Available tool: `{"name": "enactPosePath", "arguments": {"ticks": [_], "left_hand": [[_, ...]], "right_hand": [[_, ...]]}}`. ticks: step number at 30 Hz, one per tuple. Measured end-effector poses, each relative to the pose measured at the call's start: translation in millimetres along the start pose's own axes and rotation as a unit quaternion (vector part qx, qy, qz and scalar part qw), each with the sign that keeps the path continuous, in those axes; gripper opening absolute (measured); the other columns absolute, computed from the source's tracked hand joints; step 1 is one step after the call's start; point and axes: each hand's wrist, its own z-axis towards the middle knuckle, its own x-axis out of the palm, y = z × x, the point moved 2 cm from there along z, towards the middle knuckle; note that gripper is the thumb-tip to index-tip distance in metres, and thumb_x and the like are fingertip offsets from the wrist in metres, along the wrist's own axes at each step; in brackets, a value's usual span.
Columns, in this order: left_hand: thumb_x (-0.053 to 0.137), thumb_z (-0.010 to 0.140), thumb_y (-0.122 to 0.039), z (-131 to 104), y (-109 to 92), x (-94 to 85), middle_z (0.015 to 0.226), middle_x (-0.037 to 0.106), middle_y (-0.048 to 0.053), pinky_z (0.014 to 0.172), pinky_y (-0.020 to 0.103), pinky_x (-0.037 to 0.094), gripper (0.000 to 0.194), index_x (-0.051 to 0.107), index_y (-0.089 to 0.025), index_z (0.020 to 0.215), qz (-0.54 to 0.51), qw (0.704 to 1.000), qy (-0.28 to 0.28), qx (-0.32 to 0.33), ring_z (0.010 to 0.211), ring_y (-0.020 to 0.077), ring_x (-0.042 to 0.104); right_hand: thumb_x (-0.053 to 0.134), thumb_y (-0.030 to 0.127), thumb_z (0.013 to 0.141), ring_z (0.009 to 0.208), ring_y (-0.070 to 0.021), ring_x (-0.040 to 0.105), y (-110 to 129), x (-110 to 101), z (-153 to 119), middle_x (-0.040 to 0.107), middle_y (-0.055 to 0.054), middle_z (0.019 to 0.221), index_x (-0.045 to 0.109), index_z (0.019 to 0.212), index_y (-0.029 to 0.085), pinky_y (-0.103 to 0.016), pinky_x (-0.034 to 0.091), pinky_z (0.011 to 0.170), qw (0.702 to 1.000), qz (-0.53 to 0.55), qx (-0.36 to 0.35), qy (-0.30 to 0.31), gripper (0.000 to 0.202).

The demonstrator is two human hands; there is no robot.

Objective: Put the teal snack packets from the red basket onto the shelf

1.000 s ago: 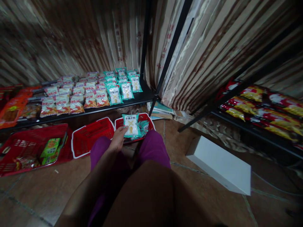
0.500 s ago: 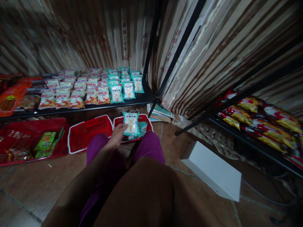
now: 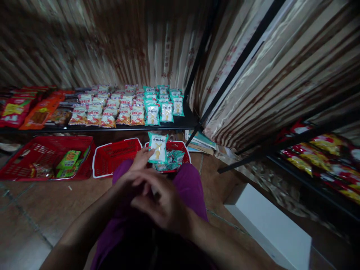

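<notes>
Clearly, the left hand has a small snack bag pinched at its near-left edge, thumb on the front, with the bag standing roughly upright and its printed face toward the wearer. Just beyond the thumb, the bag overlaps a white-rimmed red basket with similar teal packets in it; whether the bag touches those cannot be told. Nearer the wearer than this grip, the right hand is in front of the left wrist, fingers bent and parted from the thumb; contact with the wrist is unclear. Left of the grip sits a second red basket, and farther left a larger one holding green packets. Beyond the grip, a black shelf carries more teal bags, with orange-and-white bags to their left. Well to the grip's right, nearer the wearer, lies a white box on the tiled floor.
</notes>
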Motion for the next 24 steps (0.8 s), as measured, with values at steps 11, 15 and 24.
{"name": "enactPosePath", "arguments": {"ticks": [11,15,24], "left_hand": [[0.079,0.062,-0.032,-13,-25,45.2,0.077,0.069,0.003,0.070,0.029,0.051,0.035,0.056,-0.015,0.082,-0.057,0.997,0.018,0.046,0.067,0.0138,0.065],[0.077,0.066,-0.030,-14,-22,47.3,0.079,0.070,0.004,0.069,0.028,0.052,0.034,0.055,-0.015,0.086,-0.070,0.996,0.032,0.041,0.067,0.0142,0.066],[0.068,0.077,-0.025,-22,-31,46.5,0.099,0.070,0.010,0.070,0.030,0.055,0.031,0.059,-0.014,0.104,-0.063,0.991,0.112,-0.041,0.078,0.0179,0.068]], "right_hand": [[0.080,0.042,0.057,0.081,-0.0133,0.063,-94,-76,41,0.069,-0.002,0.097,0.067,0.101,0.023,-0.026,0.051,0.070,0.912,0.193,0.197,-0.303,0.050],[0.084,0.036,0.052,0.063,-0.0083,0.060,-97,-72,45,0.070,0.002,0.083,0.071,0.092,0.023,-0.020,0.048,0.057,0.899,0.261,0.217,-0.278,0.044],[0.084,0.030,0.053,0.059,-0.0065,0.059,-103,-73,45,0.071,0.002,0.078,0.072,0.089,0.021,-0.017,0.048,0.052,0.898,0.268,0.215,-0.274,0.039]]}}
